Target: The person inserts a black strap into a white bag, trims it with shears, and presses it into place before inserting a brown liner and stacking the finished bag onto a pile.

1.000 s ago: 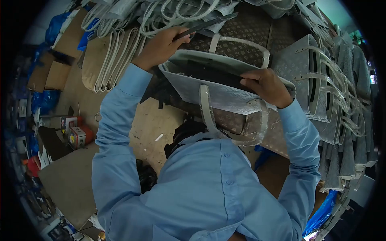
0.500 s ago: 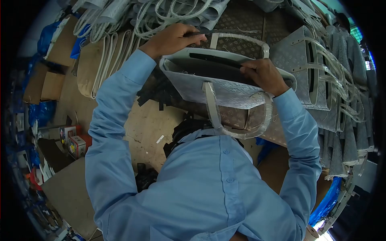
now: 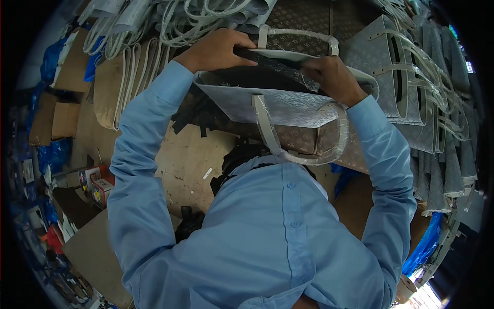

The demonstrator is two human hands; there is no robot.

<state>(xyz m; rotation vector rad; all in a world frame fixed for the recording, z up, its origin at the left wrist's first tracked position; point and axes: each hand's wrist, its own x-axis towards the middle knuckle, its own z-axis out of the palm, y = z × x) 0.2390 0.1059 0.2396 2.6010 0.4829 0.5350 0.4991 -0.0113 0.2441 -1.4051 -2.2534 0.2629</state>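
Observation:
A light grey patterned bag [image 3: 288,105] stands open in front of me, one wrapped handle [image 3: 268,136] hanging toward my body and the other upright at the back. Over the left part of its opening, my left hand [image 3: 221,49] pinches the end of a dark strip [image 3: 278,65]. The strip slants down to the right across the bag's mouth. My right hand [image 3: 332,77] is closed at the right part of the opening, its fingertips at the strip and the bag's back edge. The bag's inside is dark.
Several grey bags [image 3: 381,67] with wrapped handles stand at the right. Rolled grey pieces with handles [image 3: 216,20] lie at the top. A brown patterned surface [image 3: 303,18] is under the bag. Cardboard boxes [image 3: 67,118] and blue plastic [image 3: 54,154] are at the left.
My left hand has lowered the dark strip from above the bag's back edge into its opening. My right hand has shifted slightly up and left, and its fingers now meet the strip.

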